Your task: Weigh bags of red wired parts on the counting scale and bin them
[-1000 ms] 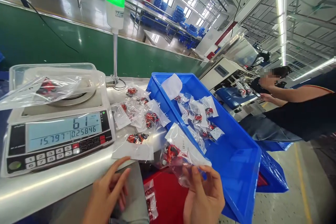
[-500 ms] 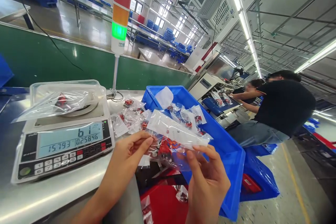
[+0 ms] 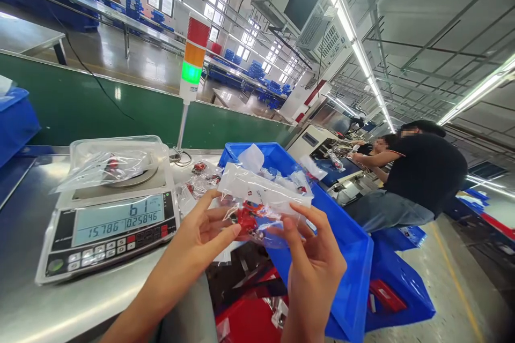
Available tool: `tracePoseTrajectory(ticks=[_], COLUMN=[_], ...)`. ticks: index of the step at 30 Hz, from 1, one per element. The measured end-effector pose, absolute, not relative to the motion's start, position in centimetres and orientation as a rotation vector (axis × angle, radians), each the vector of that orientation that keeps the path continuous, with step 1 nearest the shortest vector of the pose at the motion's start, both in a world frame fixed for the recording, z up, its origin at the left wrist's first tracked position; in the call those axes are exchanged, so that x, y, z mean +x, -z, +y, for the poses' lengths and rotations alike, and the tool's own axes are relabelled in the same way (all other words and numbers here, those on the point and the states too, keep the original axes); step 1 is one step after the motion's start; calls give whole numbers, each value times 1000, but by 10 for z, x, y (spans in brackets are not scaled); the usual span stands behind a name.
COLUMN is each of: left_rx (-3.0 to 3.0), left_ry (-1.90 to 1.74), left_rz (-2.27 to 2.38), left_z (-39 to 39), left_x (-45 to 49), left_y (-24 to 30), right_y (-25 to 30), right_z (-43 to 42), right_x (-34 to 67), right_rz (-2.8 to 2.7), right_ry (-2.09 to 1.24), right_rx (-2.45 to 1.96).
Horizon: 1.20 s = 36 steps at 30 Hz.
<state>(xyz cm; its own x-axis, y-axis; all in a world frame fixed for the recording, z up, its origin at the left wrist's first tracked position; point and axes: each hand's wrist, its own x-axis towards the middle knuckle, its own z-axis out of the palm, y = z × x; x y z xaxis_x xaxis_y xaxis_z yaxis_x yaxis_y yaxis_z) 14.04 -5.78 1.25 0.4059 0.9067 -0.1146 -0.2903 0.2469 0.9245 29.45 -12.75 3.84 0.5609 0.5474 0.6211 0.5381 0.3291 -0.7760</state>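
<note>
Between my two hands is a clear plastic bag point(image 3: 261, 187) with a white printed band along its top and red and metal parts inside. My left hand point(image 3: 207, 233) grips its left side, thumb near the red parts. My right hand point(image 3: 316, 246) pinches the right side between thumb and fingers. Behind the bag stands a blue bin point(image 3: 354, 257) with several similar bags in it. To the left, a counting scale point(image 3: 108, 220) carries a clear tray point(image 3: 116, 142) with another bag point(image 3: 112, 166) on it; its display reads 61.
More small bags point(image 3: 199, 169) lie on the metal table point(image 3: 120, 289) beside the scale. A signal tower point(image 3: 193, 59) glows green behind them. Below my hands is a red surface point(image 3: 253, 316). At the right, a person in a dark shirt point(image 3: 430, 171) sits near a machine point(image 3: 309, 139).
My left fingers have shifted lower and spread around the bag's side, the thumb moving toward the red parts. The view has shifted slightly. A bag now shows by the machine's near end.
</note>
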Motion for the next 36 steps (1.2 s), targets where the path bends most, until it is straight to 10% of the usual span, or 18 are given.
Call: tracePoseTrajectory(ticks=[36], left_rx=[950], left_ry=[-1010], left_rz=[781], left_z=[-53], left_x=[147], left_y=[-31], right_y=[-29], right_z=[-116], right_x=[306], right_rz=[-1105], right_ry=[90], right_rx=[-1337])
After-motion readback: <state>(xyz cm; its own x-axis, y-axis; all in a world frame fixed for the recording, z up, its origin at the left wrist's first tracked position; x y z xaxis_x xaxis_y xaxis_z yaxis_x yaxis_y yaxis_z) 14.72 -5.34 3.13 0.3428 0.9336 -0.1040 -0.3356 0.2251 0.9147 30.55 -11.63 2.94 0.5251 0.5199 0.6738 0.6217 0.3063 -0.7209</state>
